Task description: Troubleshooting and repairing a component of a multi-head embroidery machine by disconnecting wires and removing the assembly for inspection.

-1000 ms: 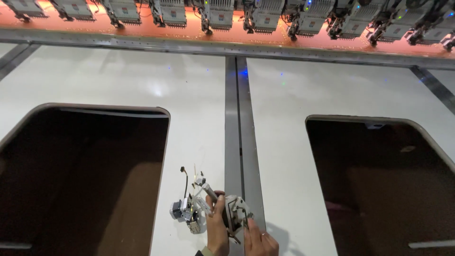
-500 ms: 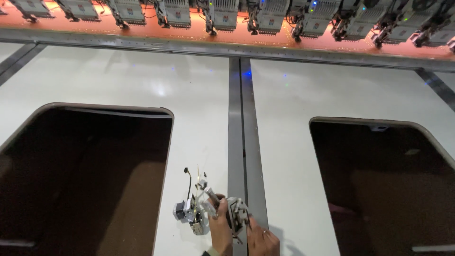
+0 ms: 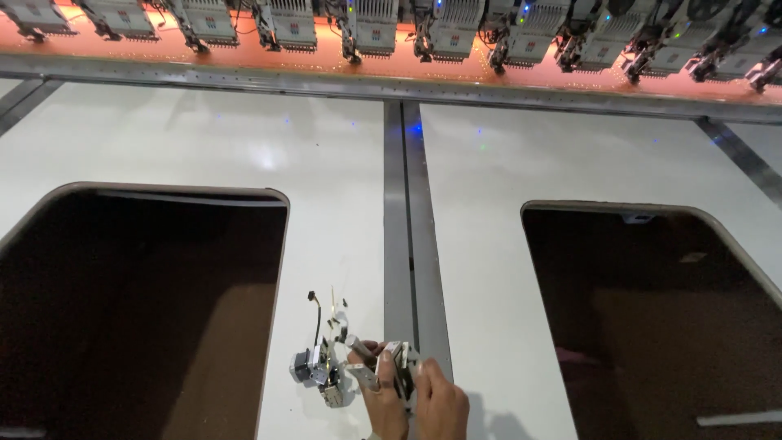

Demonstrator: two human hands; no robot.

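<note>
Two bare hands grip a small grey metal machine part at the near edge of a white worktable [image 3: 204,147].

The left hand [image 3: 381,399] and right hand [image 3: 440,406] both close their fingers around the metal part [image 3: 389,367]. Just left of the fingers lies a small grey motor assembly with black wires [image 3: 319,365].

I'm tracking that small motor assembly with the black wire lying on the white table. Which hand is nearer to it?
Left. The left hand is right beside the motor assembly, fingers at its edge; the right hand sits farther right, holding a metal part.
</note>
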